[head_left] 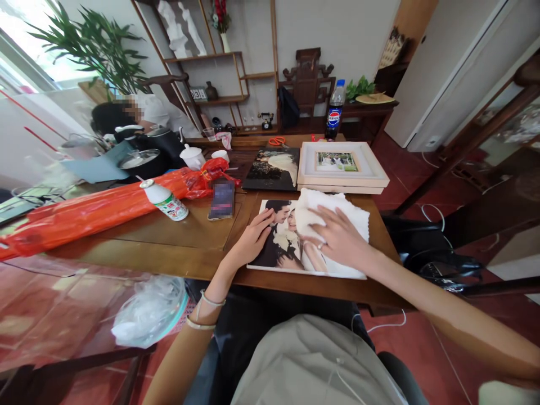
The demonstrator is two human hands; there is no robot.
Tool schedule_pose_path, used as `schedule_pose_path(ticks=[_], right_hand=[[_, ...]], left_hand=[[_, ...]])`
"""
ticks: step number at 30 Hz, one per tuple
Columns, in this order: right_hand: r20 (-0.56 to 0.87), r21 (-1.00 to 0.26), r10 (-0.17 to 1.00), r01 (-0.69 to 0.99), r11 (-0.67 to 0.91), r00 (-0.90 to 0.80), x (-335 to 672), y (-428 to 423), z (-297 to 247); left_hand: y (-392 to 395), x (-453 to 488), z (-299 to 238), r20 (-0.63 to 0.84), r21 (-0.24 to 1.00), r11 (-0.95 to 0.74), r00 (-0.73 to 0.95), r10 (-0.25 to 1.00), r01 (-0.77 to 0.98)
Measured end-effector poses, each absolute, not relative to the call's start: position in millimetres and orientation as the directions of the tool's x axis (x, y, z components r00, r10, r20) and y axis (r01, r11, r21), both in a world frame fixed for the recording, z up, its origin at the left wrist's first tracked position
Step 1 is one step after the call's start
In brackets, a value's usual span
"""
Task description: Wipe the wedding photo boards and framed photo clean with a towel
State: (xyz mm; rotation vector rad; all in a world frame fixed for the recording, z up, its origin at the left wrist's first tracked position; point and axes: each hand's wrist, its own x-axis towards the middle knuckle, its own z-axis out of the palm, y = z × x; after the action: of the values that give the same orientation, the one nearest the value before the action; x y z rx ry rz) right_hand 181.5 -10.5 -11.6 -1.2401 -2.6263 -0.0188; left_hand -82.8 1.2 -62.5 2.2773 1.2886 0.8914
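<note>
A wedding photo panel (287,256) of a couple lies flat near the table's front edge. My left hand (254,235) rests on its left side, fingers stretched out, holding nothing. Over the panel's right part is a crumpled white cloth (352,211), which hides some of the picture. My right hand (340,236) has the cloth under its fingers and presses it against the panel. Just behind lie a dark photo panel (259,171) with a figure in a pale dress and a white-framed photo (371,163), which sits on another pale frame or box.
Left on the table (198,256) are a phone (221,199), a tilted white bottle (164,199) and a long red plastic-wrapped bundle (105,199). Orange-handled scissors (277,142) and a cola bottle (334,112) stand behind the panels. Another person (156,112) is at the far left.
</note>
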Motion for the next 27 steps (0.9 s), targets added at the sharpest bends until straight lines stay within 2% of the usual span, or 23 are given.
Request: schedule_pose_path(ticks=[5,9,11,13,15,17,23,27], right_hand=[[0.207,-0.012,0.807,0.823,0.568,-0.553,168,19,-10],[0.152,0.045,0.815,0.827,0.56,-0.56,137,-4,-8],[0.146,0.097,0.765,0.778,0.62,-0.628,118,-30,-7],[0.157,0.178,0.665,0.683,0.708,-0.73,101,-57,-6],[0.168,0.263,0.591,0.614,0.744,-0.789,86,-78,-6],[0.176,0.306,0.568,0.593,0.744,-0.804,75,-87,-4],[0.117,0.238,0.654,0.66,0.712,-0.747,72,-53,4],[0.143,0.192,0.768,0.779,0.597,-0.624,89,-20,6]], left_hand=[[7,-87,-62,0.362,0.604,-0.515,0.366,0.857,0.609],[11,-85,-64,0.397,0.597,-0.515,0.331,0.856,0.615],[11,-84,-65,0.416,0.587,-0.528,0.331,0.847,0.613],[12,-85,-65,0.419,0.584,-0.538,0.342,0.841,0.608],[14,-87,-66,0.412,0.585,-0.545,0.359,0.837,0.6],[17,-91,-67,0.407,0.589,-0.556,0.38,0.831,0.587],[19,-96,-68,0.38,0.577,-0.57,0.425,0.821,0.585],[13,-88,-65,0.403,0.561,-0.567,0.399,0.824,0.603]])
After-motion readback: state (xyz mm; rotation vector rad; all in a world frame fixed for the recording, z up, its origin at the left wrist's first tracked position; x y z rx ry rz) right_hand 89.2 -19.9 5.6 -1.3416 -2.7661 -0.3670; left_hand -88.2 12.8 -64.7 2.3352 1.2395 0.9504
